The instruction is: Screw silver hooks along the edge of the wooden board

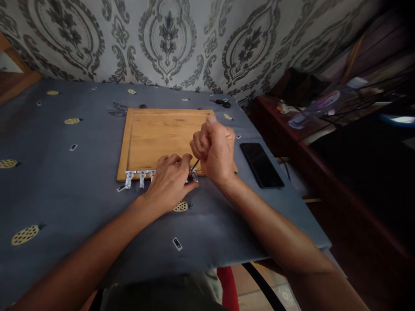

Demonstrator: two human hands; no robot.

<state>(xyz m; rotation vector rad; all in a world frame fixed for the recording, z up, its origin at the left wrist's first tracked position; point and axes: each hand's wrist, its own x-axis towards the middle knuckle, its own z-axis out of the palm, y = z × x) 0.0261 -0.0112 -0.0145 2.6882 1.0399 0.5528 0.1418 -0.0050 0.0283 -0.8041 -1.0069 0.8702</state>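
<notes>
A wooden board (155,134) lies on a grey cloth with pineapple prints. A metal hook rack (136,175) runs along the board's near edge. My left hand (170,181) rests palm down on the rack's right part, fingers curled and pressing a small metal piece (193,175). My right hand (214,149) is closed in a fist round a thin dark tool (195,164), likely a screwdriver. The tool's tip points down at that metal piece beside my left fingers.
A black phone (262,165) lies on the cloth right of the board. Keys (222,102) and small dark items sit behind the board near the patterned wall. A dark wooden bench (324,142) with clutter stands to the right. The table's near edge (227,261) is close.
</notes>
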